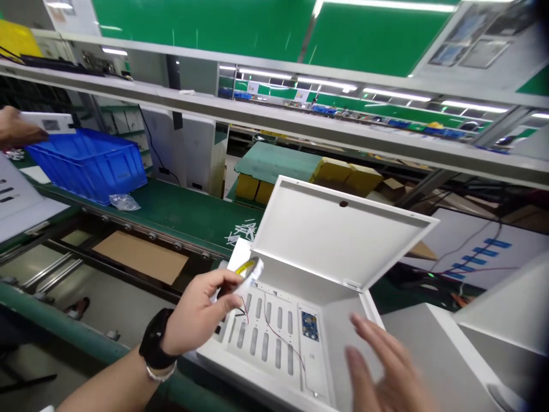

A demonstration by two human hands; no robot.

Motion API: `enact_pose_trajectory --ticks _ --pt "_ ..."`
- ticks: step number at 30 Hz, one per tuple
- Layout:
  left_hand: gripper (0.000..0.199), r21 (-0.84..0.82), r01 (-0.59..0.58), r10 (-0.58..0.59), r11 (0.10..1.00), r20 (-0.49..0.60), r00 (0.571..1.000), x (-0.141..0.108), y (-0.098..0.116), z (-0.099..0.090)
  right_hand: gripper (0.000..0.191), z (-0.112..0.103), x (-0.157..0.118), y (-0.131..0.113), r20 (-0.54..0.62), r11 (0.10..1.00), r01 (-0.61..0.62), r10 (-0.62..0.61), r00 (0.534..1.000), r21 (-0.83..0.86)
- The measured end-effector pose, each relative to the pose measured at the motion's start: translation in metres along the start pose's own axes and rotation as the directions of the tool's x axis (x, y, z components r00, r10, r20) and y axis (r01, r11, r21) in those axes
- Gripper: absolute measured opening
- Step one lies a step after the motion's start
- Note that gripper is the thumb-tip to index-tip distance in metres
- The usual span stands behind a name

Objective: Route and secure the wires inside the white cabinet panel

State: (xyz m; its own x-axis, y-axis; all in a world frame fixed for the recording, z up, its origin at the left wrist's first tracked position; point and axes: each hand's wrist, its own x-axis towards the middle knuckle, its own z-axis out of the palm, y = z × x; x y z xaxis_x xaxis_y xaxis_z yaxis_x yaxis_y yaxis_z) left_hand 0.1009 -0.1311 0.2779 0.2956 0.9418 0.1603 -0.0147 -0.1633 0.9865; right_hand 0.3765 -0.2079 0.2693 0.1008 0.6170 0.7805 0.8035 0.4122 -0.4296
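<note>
Tape (249, 270): at fingertips of your left hand (201, 312), by the box (349, 309)
Left grip: narrow, pinching it
Right hand (386, 372): your fingers are spread wide

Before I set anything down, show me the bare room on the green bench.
The green bench lies bare between the plastic bag and the white strips. It is crowded at the blue bin and around the open white box.
</note>
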Motion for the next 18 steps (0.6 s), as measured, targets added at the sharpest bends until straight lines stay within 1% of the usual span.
enact_pose_trajectory --ticks 1,2,3,4,6,8,9,11,14,16,18 --pt "0.034 -0.027 0.029 -0.028 0.999 0.042 0.999 -0.007 0.006 0.011 0.051 0.003 0.007 -0.013 0.072 0.991 0.117 -0.121 0.99 0.06" --pt "0.034 -0.04 0.054 -0.051 0.998 0.077 0.996 -0.013 0.011 0.022 0.054 0.004 0.014 -0.023 0.122 0.978 0.185 -0.196 0.973 0.1" --pt "0.032 -0.038 0.073 -0.068 0.997 0.102 0.992 -0.019 0.016 0.033 0.056 0.003 0.02 -0.031 0.17 0.957 0.255 -0.276 0.946 0.137" --pt "0.03 -0.028 0.079 -0.075 0.997 0.123 0.99 -0.025 0.021 0.043 0.055 0.0 0.025 -0.035 0.211 0.936 0.308 -0.339 0.917 0.168" --pt "0.024 0.007 0.085 -0.085 0.996 0.154 0.984 -0.035 0.028 0.059 0.052 -0.007 0.031 -0.036 0.282 0.911 0.352 -0.403 0.871 0.216" --pt "0.022 0.022 0.108 -0.11 0.994 0.142 0.984 -0.042 0.032 0.073 0.047 -0.014 0.034 -0.031 0.332 0.9 0.339 -0.419 0.845 0.272" --pt "0.024 0.015 0.125 -0.126 0.992 0.131 0.983 -0.045 0.033 0.078 0.044 -0.017 0.034 -0.029 0.347 0.898 0.319 -0.416 0.841 0.302" --pt "0.028 -0.018 0.149 -0.145 0.989 0.129 0.981 -0.048 0.036 0.085 0.037 -0.022 0.034 -0.023 0.357 0.898 0.261 -0.387 0.85 0.354" --pt "0.026 -0.046 0.147 -0.137 0.988 0.184 0.973 -0.049 0.04 0.092 0.028 -0.028 0.032 -0.018 0.355 0.902 0.168 -0.321 0.878 0.398" --pt "0.022 -0.039 0.148 -0.139 0.988 0.174 0.975 -0.048 0.043 0.097 0.027 -0.032 0.03 -0.016 0.343 0.901 0.158 -0.31 0.887 0.404" --pt "0.018 -0.018 0.145 -0.142 0.989 0.126 0.982 -0.047 0.045 0.101 0.029 -0.035 0.028 -0.015 0.33 0.899 0.189 -0.331 0.884 0.396"
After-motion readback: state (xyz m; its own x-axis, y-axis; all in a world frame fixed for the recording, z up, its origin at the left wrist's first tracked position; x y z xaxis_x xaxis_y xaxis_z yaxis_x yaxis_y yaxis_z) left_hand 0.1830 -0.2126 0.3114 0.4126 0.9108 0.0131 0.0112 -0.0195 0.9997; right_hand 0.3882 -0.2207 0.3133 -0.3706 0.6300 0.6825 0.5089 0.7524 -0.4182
